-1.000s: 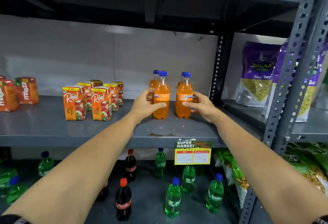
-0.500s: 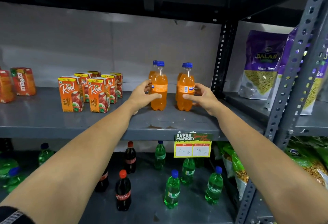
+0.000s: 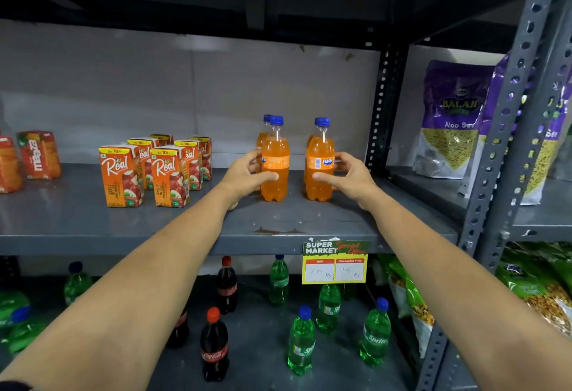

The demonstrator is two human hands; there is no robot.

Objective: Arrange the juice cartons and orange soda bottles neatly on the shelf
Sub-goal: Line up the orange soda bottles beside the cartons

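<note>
Orange soda bottles with blue caps stand upright on the grey shelf (image 3: 185,226). My left hand (image 3: 247,174) grips the front left bottle (image 3: 275,158), thumb across its front. My right hand (image 3: 349,174) grips the front right Fanta bottle (image 3: 320,158). Another bottle (image 3: 265,130) stands behind the left one; one behind the right is mostly hidden. Several orange Real apple juice cartons (image 3: 120,174) stand in two rows to the left of the bottles.
Maaza cartons (image 3: 38,155) stand at the far left of the shelf. A perforated upright post (image 3: 382,106) is just right of the bottles, with purple snack bags (image 3: 452,118) beyond. Below hang a price tag (image 3: 334,263) and green and cola bottles (image 3: 301,341).
The two front bottles now stand farther apart; the right bottle has turned so its Fanta label faces front. Both hands stay on them.
</note>
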